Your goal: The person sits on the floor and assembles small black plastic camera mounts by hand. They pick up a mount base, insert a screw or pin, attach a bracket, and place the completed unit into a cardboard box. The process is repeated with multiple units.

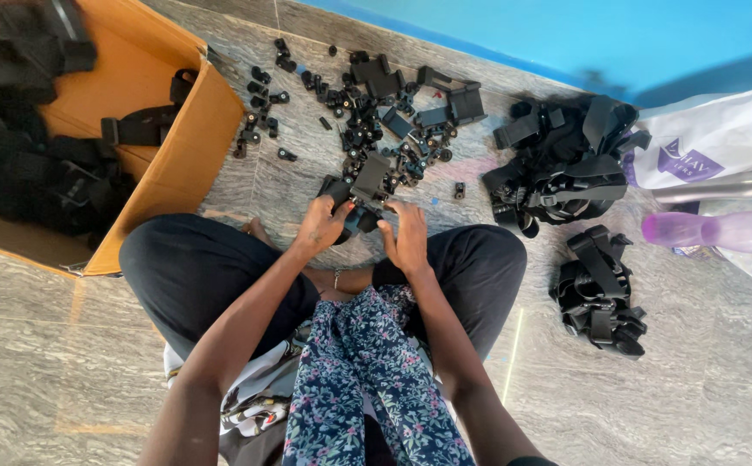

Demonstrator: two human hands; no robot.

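Observation:
I sit cross-legged on a grey marble-look floor. My left hand (pixel 322 224) and my right hand (pixel 406 235) both grip a black plastic mount piece (pixel 365 192) just in front of my knees. Its flat upper plate sticks up between my fingers. A scatter of several small black plastic clips, knobs and brackets (pixel 367 108) lies on the floor right beyond my hands.
An open cardboard box (pixel 169 164) holding black straps and mounts stands at the left. Two heaps of black strap harnesses lie at the right, one far (pixel 566 164) and one near (pixel 600 293). A white bag (pixel 713 138), a purple bottle (pixel 713 231) and a metal tube (pixel 721 185) lie at far right.

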